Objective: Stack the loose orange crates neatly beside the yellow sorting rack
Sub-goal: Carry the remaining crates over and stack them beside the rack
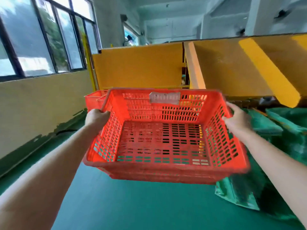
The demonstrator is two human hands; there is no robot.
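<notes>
An empty orange crate (163, 135) rides mid-carry above the green floor (132, 205), left hand (97, 117) and right hand (237, 121) each closed on a side rim. At 12 o'clock stands the yellow rack (139, 67); at 10 o'clock another crate (94, 99) awaits, apparently the stacking spot, calling for squared edges.

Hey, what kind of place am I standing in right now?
Probably a warehouse or sorting facility: a big yellow sorting rack, a painted green floor, and an empty orange crate carried in both hands.

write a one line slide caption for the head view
Both hands, left hand and right hand, carry an empty orange crate toward the yellow sorting rack.
</notes>
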